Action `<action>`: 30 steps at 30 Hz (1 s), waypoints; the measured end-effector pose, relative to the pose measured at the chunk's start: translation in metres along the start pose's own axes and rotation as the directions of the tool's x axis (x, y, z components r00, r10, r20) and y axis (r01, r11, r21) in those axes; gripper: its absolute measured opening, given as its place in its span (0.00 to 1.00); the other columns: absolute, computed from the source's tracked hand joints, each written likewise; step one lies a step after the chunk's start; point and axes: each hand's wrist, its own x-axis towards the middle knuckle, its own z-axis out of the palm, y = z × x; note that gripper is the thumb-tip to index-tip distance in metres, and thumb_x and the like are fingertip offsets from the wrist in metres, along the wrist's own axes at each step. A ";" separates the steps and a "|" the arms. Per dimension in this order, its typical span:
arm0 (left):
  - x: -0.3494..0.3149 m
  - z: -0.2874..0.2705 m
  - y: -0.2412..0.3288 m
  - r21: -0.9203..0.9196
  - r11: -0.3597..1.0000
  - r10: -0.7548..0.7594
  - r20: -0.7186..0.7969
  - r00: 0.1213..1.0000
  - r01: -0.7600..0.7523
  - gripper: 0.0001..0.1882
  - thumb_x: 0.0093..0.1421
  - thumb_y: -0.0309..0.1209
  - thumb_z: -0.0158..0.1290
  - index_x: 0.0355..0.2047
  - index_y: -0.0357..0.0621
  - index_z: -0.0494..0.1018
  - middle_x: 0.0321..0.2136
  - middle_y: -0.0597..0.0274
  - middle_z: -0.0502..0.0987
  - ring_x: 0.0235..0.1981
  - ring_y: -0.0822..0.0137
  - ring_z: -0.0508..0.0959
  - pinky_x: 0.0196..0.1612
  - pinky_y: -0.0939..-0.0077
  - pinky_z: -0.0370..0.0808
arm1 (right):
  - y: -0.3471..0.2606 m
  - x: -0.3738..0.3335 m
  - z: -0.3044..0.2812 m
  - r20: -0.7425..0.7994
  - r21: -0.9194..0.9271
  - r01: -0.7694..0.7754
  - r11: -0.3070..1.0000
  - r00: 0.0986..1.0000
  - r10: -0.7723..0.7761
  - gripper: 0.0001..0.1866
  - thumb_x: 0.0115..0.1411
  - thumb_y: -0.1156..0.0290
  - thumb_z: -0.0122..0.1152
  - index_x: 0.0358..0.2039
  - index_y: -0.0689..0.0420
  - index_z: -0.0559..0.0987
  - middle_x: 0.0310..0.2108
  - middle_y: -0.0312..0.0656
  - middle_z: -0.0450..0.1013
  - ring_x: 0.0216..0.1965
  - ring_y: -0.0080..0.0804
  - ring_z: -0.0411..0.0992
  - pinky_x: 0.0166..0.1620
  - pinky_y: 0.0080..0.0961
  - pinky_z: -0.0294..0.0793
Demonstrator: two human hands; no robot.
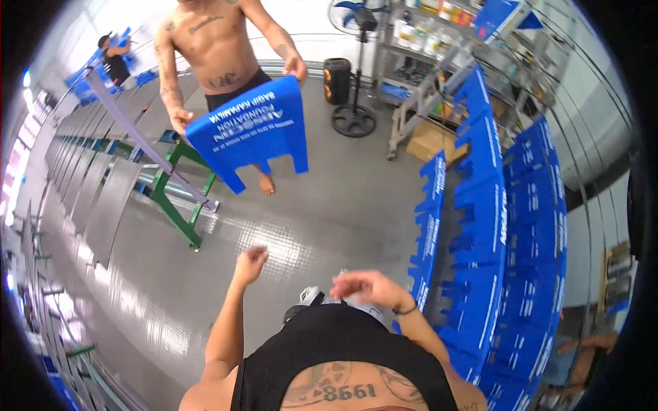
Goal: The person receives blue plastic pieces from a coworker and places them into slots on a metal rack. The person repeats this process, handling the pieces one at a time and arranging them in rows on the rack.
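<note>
Two hands raised, a blue T-shirt bag (269, 130) held ahead by a co-worker (218, 51).
The left hand (251, 263) is half curled (whether it grips anything, I cannot tell); the right hand (370, 288), blurred, is loosely spread. The bag hangs flat from the co-worker's two hands, well apart from both. More blue printed bags (482, 212) line up at right; plastic bottles (430, 42), contents unclear, stand on metal shelving (404, 53) near a cardboard box (426, 142), its inside hidden.

The person's bare right hand (370, 286) is blurred, its fingers indistinct. The top edge cuts off the head of a shirtless co-worker (218, 51) and part of the blue-bladed black pedestal fan (358, 75). Labels on the white plastic bottles (419, 37) are too small to read.
</note>
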 end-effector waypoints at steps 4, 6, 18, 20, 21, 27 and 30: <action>0.068 -0.069 0.202 0.198 0.904 0.424 -0.314 0.850 -0.378 0.08 0.56 0.29 0.56 0.35 0.38 0.76 0.29 0.58 0.78 0.30 0.68 0.76 0.35 0.74 0.71 | -0.013 0.123 -0.089 -0.433 -0.450 0.066 0.891 0.856 -0.282 0.21 0.56 0.70 0.64 0.51 0.56 0.72 0.48 0.37 0.70 0.48 0.23 0.67 0.50 0.23 0.68; 0.106 -0.110 0.212 0.336 0.898 0.439 -0.674 0.595 -0.282 0.09 0.59 0.33 0.55 0.33 0.39 0.75 0.28 0.64 0.75 0.30 0.71 0.73 0.36 0.76 0.70 | -0.053 0.195 -0.126 -0.550 -0.436 0.252 0.864 0.685 -0.478 0.26 0.57 0.67 0.63 0.55 0.58 0.68 0.51 0.39 0.69 0.53 0.27 0.65 0.54 0.28 0.66; 0.191 -0.176 0.119 -0.434 0.866 -0.026 -0.533 0.846 -0.247 0.19 0.64 0.44 0.49 0.45 0.41 0.72 0.39 0.65 0.74 0.39 0.72 0.71 0.44 0.75 0.67 | -0.106 0.343 -0.181 -0.661 -0.437 0.172 0.883 0.605 -0.444 0.10 0.61 0.67 0.57 0.29 0.61 0.79 0.25 0.28 0.73 0.28 0.15 0.66 0.31 0.18 0.68; 0.189 -0.180 0.150 -0.282 0.912 0.113 -0.529 0.841 -0.299 0.20 0.65 0.42 0.47 0.45 0.35 0.72 0.39 0.60 0.75 0.38 0.69 0.73 0.44 0.72 0.71 | -0.098 0.319 -0.164 -0.594 -0.473 0.373 0.798 0.534 -0.602 0.08 0.59 0.68 0.60 0.28 0.60 0.78 0.25 0.30 0.73 0.29 0.15 0.66 0.34 0.18 0.69; 0.191 -0.193 0.149 -0.398 0.859 0.128 -0.442 0.888 -0.323 0.19 0.66 0.38 0.46 0.47 0.35 0.71 0.41 0.56 0.75 0.42 0.67 0.73 0.47 0.69 0.71 | -0.094 0.303 -0.156 -0.597 -0.349 0.442 0.826 0.575 -0.559 0.07 0.60 0.68 0.59 0.31 0.59 0.79 0.27 0.31 0.74 0.30 0.15 0.67 0.35 0.18 0.69; 0.182 -0.146 0.202 -0.239 0.828 0.496 -0.109 0.861 -0.507 0.24 0.63 0.47 0.47 0.33 0.33 0.72 0.30 0.53 0.73 0.30 0.63 0.69 0.39 0.65 0.67 | -0.028 0.131 -0.037 -0.815 -0.233 0.497 0.836 0.369 -0.447 0.10 0.65 0.63 0.52 0.38 0.55 0.77 0.30 0.24 0.70 0.33 0.10 0.64 0.36 0.15 0.67; 0.156 -0.074 0.240 -0.407 0.798 0.569 0.267 0.778 -0.444 0.22 0.63 0.46 0.49 0.32 0.35 0.72 0.29 0.54 0.73 0.32 0.64 0.68 0.40 0.66 0.67 | 0.057 0.057 0.042 -0.946 -0.237 0.483 0.843 0.085 -0.314 0.13 0.65 0.59 0.52 0.39 0.55 0.77 0.30 0.23 0.69 0.31 0.11 0.63 0.33 0.15 0.65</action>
